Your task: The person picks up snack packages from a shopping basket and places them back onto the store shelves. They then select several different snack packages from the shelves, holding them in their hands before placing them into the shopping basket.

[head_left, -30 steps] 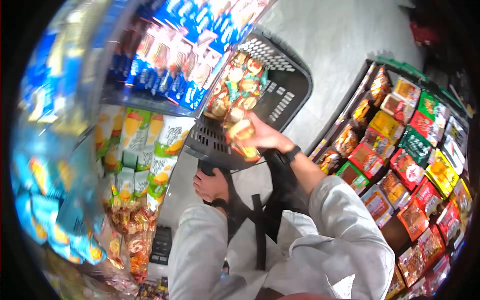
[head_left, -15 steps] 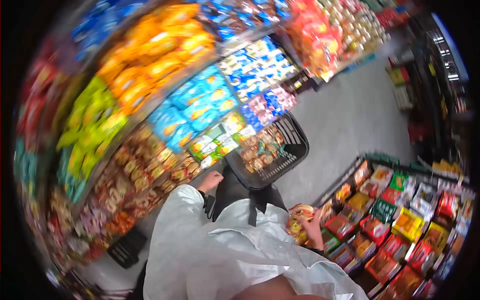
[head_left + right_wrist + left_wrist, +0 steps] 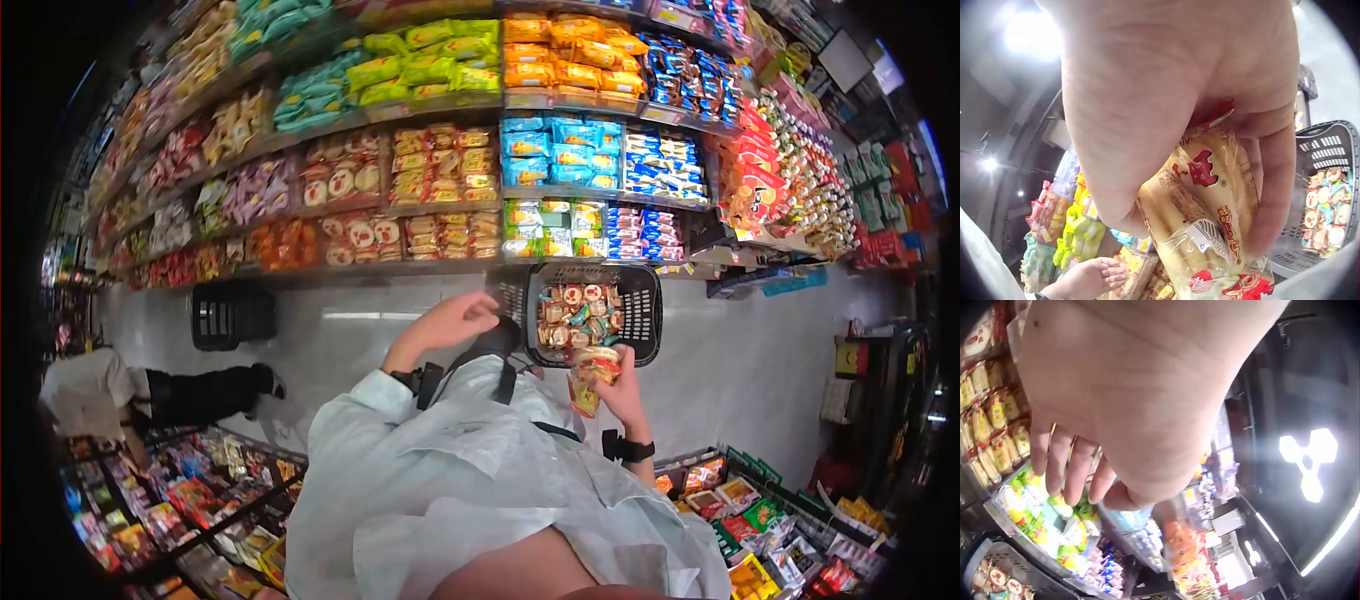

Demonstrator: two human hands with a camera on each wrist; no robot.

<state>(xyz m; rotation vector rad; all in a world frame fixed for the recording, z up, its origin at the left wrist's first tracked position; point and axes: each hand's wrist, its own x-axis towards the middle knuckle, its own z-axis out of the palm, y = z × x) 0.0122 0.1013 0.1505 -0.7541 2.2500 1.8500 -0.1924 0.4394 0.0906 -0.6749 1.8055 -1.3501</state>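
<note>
My right hand (image 3: 626,395) grips clear-wrapped snack packs (image 3: 586,392) with red and yellow print, just in front of the black shopping basket. Close up in the right wrist view, pale stick-shaped pieces show through one snack pack (image 3: 1210,200), held between thumb and fingers. The shopping basket (image 3: 648,345) stands on the floor by the shelf, with several round wrapped snacks (image 3: 572,312) inside it. To the basket's left hovers my left hand (image 3: 455,320), holding nothing. Its fingers (image 3: 1079,469) hang relaxed in the left wrist view.
Shelves of packaged snacks (image 3: 440,155) run along the front. A second black basket (image 3: 232,318) is on the floor at left, near another person (image 3: 190,395). Low bins of packets (image 3: 765,520) lie behind me on both sides. Grey floor (image 3: 720,370) extends to the right.
My right hand went from the basket back beside the right-hand bin, then forward to the basket's front, holding snack packs. My left hand rose from the basket's near side. The view turned toward the shelf.
</note>
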